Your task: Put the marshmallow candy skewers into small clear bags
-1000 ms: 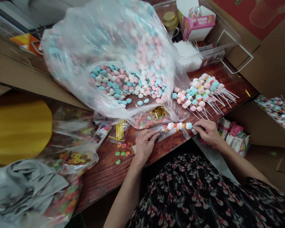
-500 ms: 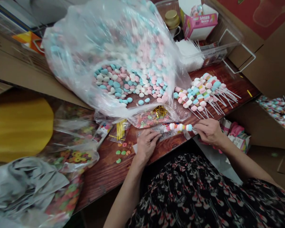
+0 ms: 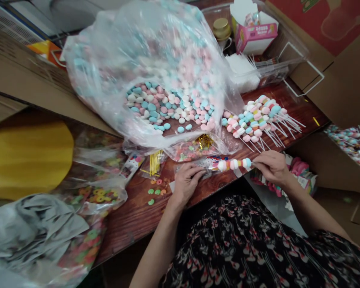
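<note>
In the head view, my right hand (image 3: pixel 271 166) pinches the stick end of a marshmallow skewer (image 3: pixel 234 164) with pink, white, blue and yellow-orange pieces. The skewer lies almost level near the table's front edge, pointing left. Its left end is at a clear printed plastic bag (image 3: pixel 208 163); whether it is fully inside the mouth I cannot tell. My left hand (image 3: pixel 187 180) is closed on the bag's left end, with fingertips pressed on the plastic. Behind the right hand lies a pile of finished marshmallow skewers (image 3: pixel 258 118), white sticks pointing right.
A large clear bag of marshmallows (image 3: pixel 132 60) stands open at the back. Gummy rings (image 3: pixel 156 192) and gold twist ties (image 3: pixel 156 163) lie left of my hands. A clear bin (image 3: pixel 294 56) holds a pink box (image 3: pixel 256 38). More skewers (image 3: pixel 351 140) fill a carton at right.
My right hand and the skewer have shifted slightly right. The bag's printed end now stands higher beside the skewer's left end. My left hand stays nearly in place.
</note>
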The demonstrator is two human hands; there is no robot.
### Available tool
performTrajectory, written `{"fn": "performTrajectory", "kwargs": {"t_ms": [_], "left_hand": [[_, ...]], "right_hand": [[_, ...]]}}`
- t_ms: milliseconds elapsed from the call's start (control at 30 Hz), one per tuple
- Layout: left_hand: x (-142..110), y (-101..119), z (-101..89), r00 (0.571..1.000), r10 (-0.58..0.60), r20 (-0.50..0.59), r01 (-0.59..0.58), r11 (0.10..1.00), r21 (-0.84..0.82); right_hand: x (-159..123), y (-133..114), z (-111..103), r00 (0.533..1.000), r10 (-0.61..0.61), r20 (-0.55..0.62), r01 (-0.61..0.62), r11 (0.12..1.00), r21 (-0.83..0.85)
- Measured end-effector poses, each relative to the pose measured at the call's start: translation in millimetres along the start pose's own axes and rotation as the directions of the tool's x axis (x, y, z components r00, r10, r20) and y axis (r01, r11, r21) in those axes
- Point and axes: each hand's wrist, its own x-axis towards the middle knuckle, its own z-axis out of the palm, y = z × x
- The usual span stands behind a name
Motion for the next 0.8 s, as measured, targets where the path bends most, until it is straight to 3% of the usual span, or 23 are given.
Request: {"fn": "performTrajectory", "kwargs": {"t_ms": [133,233,400,567,800], "left_hand": [[1.7,1.5,0.0,0.998,0.045,0.041,-0.051,0.99,0.134],[2.9,2.4,0.3,0.997,0.054,0.057,-0.064,0.981,0.182],[5.6,2.0,-0.1,0.997,0.024,0.073,-0.036,0.986,0.166],[5.9,-0.8,0.6,0.998,0.016,0.064,-0.025,0.989,0.149],[4.1,-1.5,1.3,0.998,0.036,0.055,-0.044,0.987,0.157]], "right_hand": [[-10.3,0.6,18.6,0.952,0.291,-0.097,-0.257,0.928,0.269],[-16.9,-1.6,34.1,0.929,0.353,-0.11,-0.299,0.892,0.338],[-23.5,0.1,38.4,0.932,0.317,-0.174,-0.274,0.934,0.23],[-35.6,4.9,33.3,0.964,0.157,-0.215,-0.168,0.985,-0.031],[-49.7,1.0,43.0,0.99,-0.003,-0.141,-0.038,0.957,-0.288]]}}
